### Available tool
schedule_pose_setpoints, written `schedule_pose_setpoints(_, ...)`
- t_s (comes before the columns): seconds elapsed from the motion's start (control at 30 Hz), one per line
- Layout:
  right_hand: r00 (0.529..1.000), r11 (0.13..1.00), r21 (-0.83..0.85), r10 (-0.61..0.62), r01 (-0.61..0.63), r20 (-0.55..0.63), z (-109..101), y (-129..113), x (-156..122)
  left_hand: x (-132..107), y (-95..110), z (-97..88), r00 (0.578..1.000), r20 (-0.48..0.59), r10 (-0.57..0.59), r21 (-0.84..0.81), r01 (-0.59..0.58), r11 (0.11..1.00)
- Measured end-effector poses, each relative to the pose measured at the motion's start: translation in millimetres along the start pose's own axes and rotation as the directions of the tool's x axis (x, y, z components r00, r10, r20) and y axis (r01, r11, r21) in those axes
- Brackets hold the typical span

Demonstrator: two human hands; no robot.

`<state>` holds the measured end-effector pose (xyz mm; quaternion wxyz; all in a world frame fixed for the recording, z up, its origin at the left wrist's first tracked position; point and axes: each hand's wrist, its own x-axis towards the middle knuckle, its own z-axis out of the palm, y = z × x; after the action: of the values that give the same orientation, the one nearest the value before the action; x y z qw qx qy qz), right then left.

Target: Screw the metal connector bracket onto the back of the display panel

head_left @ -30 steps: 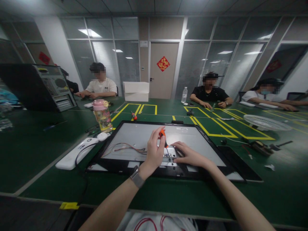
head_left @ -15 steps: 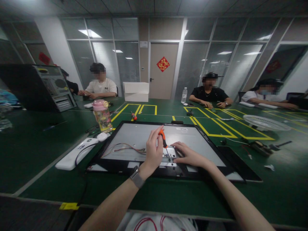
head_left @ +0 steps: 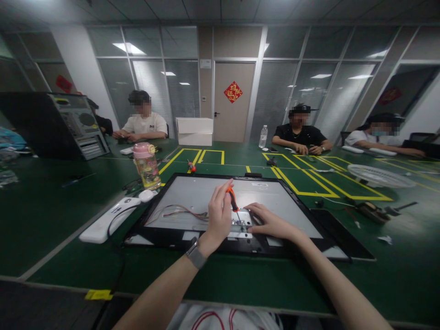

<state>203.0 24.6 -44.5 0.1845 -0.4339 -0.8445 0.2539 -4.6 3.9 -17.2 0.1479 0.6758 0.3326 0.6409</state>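
Note:
My left hand (head_left: 220, 211) has its fingers closed about a screwdriver (head_left: 233, 200) with an orange and black handle. Its shaft slants down to a small metal circuit-board plate (head_left: 244, 215) at the near middle of a flat display panel (head_left: 185, 192). The panel lies on the table, grey back upward, inside a black frame. Thumb and fingers of my right hand (head_left: 266, 220) are spread apart, their tips touching the right side of the plate. Thin wires (head_left: 187, 210) run leftward from beneath my left hand, which hides part of the plate.
Left of the panel are a white power bank-like box (head_left: 106, 221) and a pink-lidded bottle (head_left: 147, 167). A dark flat piece (head_left: 340, 233) adjoins the panel's right edge. A computer case (head_left: 51, 123) stands far left. Several people sit across the green table (head_left: 220, 279).
The screwdriver's handle has shifted very slightly in my left hand. Both hands stay practically where they were. A person across the table on the right has moved a hand slightly.

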Motion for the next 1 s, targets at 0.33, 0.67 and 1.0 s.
schedule_pose_setpoints(0.33, 1.000, 1.000, 0.008, 0.000, 0.000, -0.004, 0.5, 0.4, -0.1, 0.6, 3.6, 0.1, 0.999, -0.034, 0.026, 0.064, -0.024, 0.998)
schedule_pose_setpoints(0.67, 1.000, 1.000, -0.004, 0.023, -0.023, 0.005, -0.7, -2.6, -0.6, 1.1, -1.0, -0.2, 1.000, 0.006, -0.021, -0.016, 0.021, 1.000)
schedule_pose_setpoints(1.0, 1.000, 1.000, -0.010, 0.011, -0.011, -0.002, 1.3, 1.8, -0.4, 1.3, 0.8, 0.2, 0.999, 0.038, -0.029, 0.011, 0.029, 1.000)
